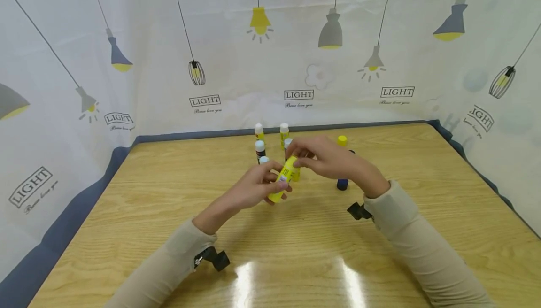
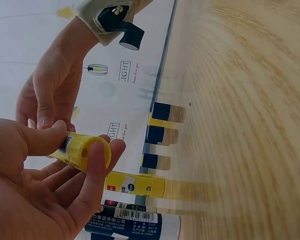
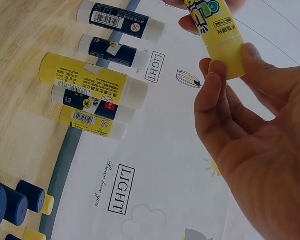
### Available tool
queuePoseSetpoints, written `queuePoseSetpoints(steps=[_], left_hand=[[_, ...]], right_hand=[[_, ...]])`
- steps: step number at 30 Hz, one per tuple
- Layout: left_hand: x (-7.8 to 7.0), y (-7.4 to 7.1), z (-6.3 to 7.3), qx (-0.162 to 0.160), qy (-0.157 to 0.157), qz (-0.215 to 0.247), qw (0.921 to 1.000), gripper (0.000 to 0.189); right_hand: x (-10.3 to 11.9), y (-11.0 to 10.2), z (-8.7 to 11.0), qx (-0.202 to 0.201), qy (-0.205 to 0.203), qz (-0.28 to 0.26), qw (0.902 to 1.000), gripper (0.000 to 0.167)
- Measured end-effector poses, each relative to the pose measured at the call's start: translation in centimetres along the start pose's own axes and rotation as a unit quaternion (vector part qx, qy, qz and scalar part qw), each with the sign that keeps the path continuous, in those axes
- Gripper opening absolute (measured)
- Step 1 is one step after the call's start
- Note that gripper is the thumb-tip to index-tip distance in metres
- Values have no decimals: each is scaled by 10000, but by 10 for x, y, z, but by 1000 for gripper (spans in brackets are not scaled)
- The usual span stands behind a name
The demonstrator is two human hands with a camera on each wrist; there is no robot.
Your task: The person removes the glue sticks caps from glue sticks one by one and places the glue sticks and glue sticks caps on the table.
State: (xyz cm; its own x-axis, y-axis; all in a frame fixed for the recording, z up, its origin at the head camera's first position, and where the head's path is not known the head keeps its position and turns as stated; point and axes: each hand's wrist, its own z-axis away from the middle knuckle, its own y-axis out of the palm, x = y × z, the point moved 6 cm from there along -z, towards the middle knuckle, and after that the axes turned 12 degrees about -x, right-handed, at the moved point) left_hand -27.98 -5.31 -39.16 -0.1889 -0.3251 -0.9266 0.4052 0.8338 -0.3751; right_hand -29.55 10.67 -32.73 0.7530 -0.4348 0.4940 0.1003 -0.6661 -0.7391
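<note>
A yellow glue stick (image 1: pixel 285 173) is held up at a slant between both hands, above the wooden table. My left hand (image 1: pixel 253 186) grips its lower end, and the hollow base of the glue stick (image 2: pixel 85 152) faces the left wrist camera. With thumb and fingertips, my right hand (image 1: pixel 327 157) pinches the yellow cap (image 3: pixel 227 57) at the other end. Behind the hands stand several glue sticks with white tops, including a dark blue one (image 3: pixel 121 21) and a yellow one (image 3: pixel 82 80). The hands partly cover them in the head view.
Right of the standing glue sticks, several loose caps sit on the table (image 1: pixel 190 176), among them a yellow cap (image 1: pixel 342 140) and a dark blue cap (image 1: pixel 342 185). A white cloth printed with lamps (image 1: pixel 236 78) hangs behind the table's back edge.
</note>
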Motion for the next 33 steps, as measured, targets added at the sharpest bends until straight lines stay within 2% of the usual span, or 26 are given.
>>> queuePoseSetpoints(steps=[5, 8, 12, 15, 17, 19, 25, 33], left_hand=[[1, 0, -1, 83, -47, 167, 9998, 29], [0, 0, -1, 97, -67, 225, 9997, 29], [-1, 0, 0, 100, -33, 173, 9998, 29], [-3, 0, 0, 74, 31, 74, 9999, 30], [-4, 0, 0, 47, 49, 22, 10000, 30], [-4, 0, 0, 31, 55, 8, 10000, 30], [-3, 0, 0, 57, 20, 97, 9999, 30], [-3, 4, 4, 597, -86, 548, 9967, 32]], right_hand=[[5, -3, 0, -54, -219, -164, 9996, 17], [5, -4, 0, -100, -212, -243, 9994, 18], [0, -2, -1, -32, 167, -171, 9997, 10], [-6, 0, -1, 77, 618, 39, 9980, 14], [-7, 0, -1, 136, 762, 146, 9969, 16], [-6, 0, -1, 161, 712, 126, 9973, 14], [2, -1, -1, 62, 121, 21, 9999, 16], [-2, -2, 4, 83, -5, -914, 9958, 18]])
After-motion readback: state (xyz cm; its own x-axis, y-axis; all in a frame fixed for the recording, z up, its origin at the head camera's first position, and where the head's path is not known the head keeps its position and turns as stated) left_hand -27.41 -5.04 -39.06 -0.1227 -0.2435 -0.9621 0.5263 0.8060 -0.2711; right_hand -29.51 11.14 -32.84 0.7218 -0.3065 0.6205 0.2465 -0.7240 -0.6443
